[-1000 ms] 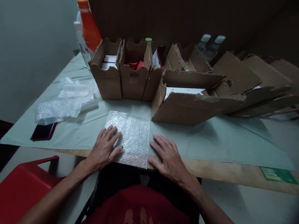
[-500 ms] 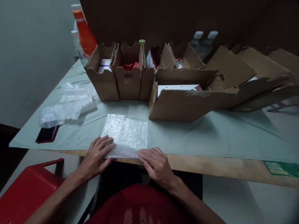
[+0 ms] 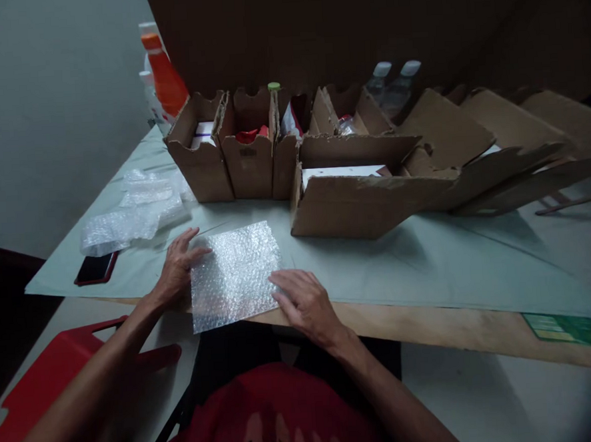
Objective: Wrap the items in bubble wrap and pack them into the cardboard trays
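Right hand [image 3: 305,305], open and flat, fingertips on the near right edge of the bubble-wrap sheet [image 3: 235,275]; left hand [image 3: 177,270], open, fingers resting on the sheet's left edge. The sheet lies flat at the near edge of the table [image 3: 408,267], its lower corner overhanging. Left of it, a dark phone [image 3: 96,268] and a heap of bubble wrap [image 3: 129,214]. Behind, a row of open cardboard boxes [image 3: 251,157]; farthest, an orange bottle [image 3: 164,75]

Bubble wrap sheet [image 3: 234,273] flat, overhanging table edge.
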Available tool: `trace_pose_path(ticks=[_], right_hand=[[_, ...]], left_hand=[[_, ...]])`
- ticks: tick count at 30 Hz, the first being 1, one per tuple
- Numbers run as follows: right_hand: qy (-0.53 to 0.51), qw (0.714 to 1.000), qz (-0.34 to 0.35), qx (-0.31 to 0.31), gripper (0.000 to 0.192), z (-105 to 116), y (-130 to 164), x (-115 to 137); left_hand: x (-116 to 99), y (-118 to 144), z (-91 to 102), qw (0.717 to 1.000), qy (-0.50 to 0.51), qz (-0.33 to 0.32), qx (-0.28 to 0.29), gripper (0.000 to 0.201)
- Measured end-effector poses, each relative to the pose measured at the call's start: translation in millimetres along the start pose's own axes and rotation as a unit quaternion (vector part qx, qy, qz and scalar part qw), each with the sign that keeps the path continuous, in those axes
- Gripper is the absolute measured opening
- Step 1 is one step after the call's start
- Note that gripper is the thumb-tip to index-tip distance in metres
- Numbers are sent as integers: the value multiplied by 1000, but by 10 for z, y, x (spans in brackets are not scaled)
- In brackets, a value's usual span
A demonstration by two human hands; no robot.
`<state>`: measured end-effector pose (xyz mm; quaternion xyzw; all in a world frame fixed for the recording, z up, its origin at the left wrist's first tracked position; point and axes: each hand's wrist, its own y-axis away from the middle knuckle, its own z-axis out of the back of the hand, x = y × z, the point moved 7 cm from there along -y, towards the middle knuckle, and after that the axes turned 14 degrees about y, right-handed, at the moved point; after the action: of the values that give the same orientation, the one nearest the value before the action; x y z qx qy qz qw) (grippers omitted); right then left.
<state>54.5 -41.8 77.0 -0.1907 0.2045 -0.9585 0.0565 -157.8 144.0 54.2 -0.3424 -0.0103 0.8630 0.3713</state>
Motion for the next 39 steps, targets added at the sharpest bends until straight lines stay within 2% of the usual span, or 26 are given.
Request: trace_pose_path(ticks=[3,7,10,12,15,18,22,25,27,30,34,36,39], right_hand=[[91,994,25,48,33,-108,-126,-151],[131,987,31,86,30,-264,-55,-80],[104,992,4,72,28,-155,115,-90],[85,994,1,63,33,-12,245,-146],[79,993,29,84,53,129,419,-206],[93,986,69,121,65,96,500,-161],[105,985,82,112,42,-42,432,-62],[91,988,90,81,27,-99,372,-22],[82,992,90,39,24,-67,349,-19],[42,997,63,-27,21,64,310,-40],[-83,995,-2,-50,19,225,190,-114],[-145,987,-62,-28,18,214,126,-220],[-217,963,-160,11,18,66,87,-434]], left_hand=[[87,-55,-82,999,20,40,-14,26],[169,-172,-122,997,23,62,-46,38],[218,-136,-43,999,-4,36,-33,41],[203,0,46,999,-34,-5,-13,44],[61,307,152,994,-70,-74,34,58],[-207,580,139,986,-63,-104,112,71],[-576,762,-74,965,-42,-129,224,79],[-645,809,-243,956,-60,-143,250,81],[-614,820,-293,959,-75,-145,233,76],[-576,818,-261,968,-62,-151,192,64],[-544,732,-83,982,47,-134,125,43],[-481,641,19,985,136,-74,74,29],[-310,519,54,967,238,93,14,22]])
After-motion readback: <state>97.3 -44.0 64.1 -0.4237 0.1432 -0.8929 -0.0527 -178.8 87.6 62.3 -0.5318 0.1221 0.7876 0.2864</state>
